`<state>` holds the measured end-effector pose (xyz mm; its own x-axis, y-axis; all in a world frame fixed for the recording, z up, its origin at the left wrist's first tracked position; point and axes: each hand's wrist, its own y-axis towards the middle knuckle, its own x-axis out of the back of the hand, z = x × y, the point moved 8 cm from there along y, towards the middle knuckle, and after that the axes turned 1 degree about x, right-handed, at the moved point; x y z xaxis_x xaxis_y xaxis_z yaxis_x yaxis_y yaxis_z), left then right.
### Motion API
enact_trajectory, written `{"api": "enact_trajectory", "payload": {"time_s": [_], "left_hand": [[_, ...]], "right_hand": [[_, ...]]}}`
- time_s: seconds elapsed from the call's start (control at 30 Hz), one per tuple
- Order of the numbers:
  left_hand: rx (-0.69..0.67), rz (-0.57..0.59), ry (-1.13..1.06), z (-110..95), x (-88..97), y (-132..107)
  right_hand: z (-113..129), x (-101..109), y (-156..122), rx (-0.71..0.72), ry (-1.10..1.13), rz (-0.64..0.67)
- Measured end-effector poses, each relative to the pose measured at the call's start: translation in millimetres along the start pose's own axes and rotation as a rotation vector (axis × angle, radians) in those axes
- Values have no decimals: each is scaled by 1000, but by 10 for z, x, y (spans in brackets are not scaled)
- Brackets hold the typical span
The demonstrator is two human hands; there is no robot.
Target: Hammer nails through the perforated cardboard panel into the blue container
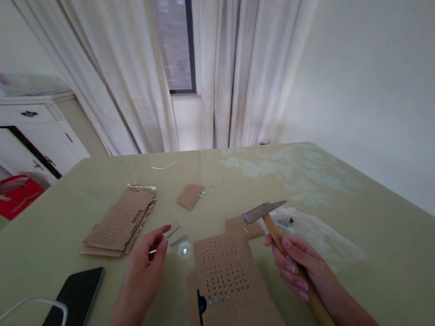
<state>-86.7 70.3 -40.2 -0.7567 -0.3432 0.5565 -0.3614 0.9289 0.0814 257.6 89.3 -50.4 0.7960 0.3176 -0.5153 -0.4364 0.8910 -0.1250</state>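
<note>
Hammer (277, 238) grasped in right hand (310, 263) — held beside perforated cardboard (239, 305) toward near edge of table (99, 187). Left hand (147, 270) curled near nails (179, 240) — grip cannot be told.

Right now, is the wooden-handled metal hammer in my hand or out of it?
In: your right hand grips the wooden-handled metal hammer around its handle, below the head.
</note>
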Motion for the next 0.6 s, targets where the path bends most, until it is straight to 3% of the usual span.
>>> {"api": "enact_trajectory", "payload": {"time_s": [0.17, 0.23, 0.47, 0.6], "left_hand": [[167, 122, -510, -87, -206, -349], [101, 155, -600, -214, -249, -452], [-447, 266, -238, -789, -289, -669], [-565, 179, -87, -848, -302, -767]], "right_hand": [[-7, -1, -4, 7, 1, 1], [-13, 0, -8, 8, 0, 2], [-23, -21, -13, 9, -7, 8], [-20, -37, -8, 10, -11, 12]]}}
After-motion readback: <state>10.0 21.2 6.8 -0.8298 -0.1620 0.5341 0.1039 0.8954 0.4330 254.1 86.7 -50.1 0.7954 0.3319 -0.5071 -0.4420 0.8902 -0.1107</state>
